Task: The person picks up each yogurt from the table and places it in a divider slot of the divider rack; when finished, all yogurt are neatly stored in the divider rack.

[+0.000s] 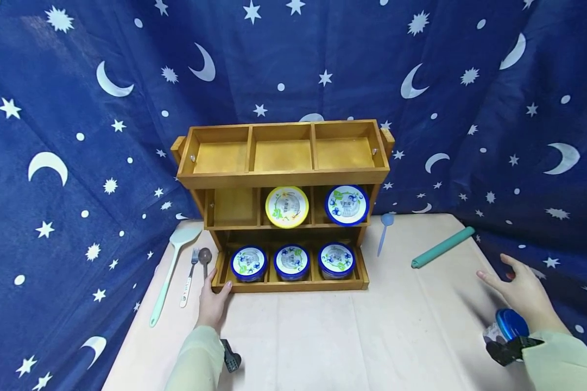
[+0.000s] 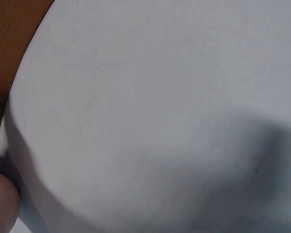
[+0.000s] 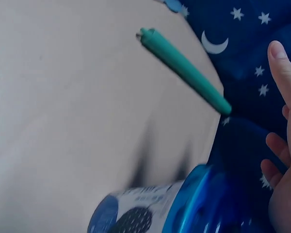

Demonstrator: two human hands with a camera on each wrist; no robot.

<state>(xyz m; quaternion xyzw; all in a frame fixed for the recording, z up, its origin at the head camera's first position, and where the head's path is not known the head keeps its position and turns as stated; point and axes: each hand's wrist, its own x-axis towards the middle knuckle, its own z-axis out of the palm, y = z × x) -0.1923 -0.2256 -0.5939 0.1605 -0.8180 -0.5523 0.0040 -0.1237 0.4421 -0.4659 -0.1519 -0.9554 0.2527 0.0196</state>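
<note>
My left hand (image 1: 212,304) holds the lower left corner of a wooden three-tier rack (image 1: 288,178), thumb at the front edge and fingers along the side. In the left wrist view only the thumb (image 2: 2,201) shows, beside the rack's wooden edge (image 2: 12,53). Over at the far right, my right hand (image 1: 530,296) is spread with nothing in its fingers. Close by its wrist is a jar with a blue lid (image 1: 513,324), partly covered by the wrist camera; its printed label (image 3: 145,208) shows in the right wrist view.
Blue-lidded tubs (image 1: 293,262) fill the bottom tier. A yellow-lidded tub (image 1: 286,207) and a blue-lidded one (image 1: 347,205) sit in the middle tier. Left lie a turner (image 1: 173,266), fork (image 1: 189,279) and brown spoon (image 1: 204,256); right, a blue spoon (image 1: 384,228) and green roll (image 1: 442,248).
</note>
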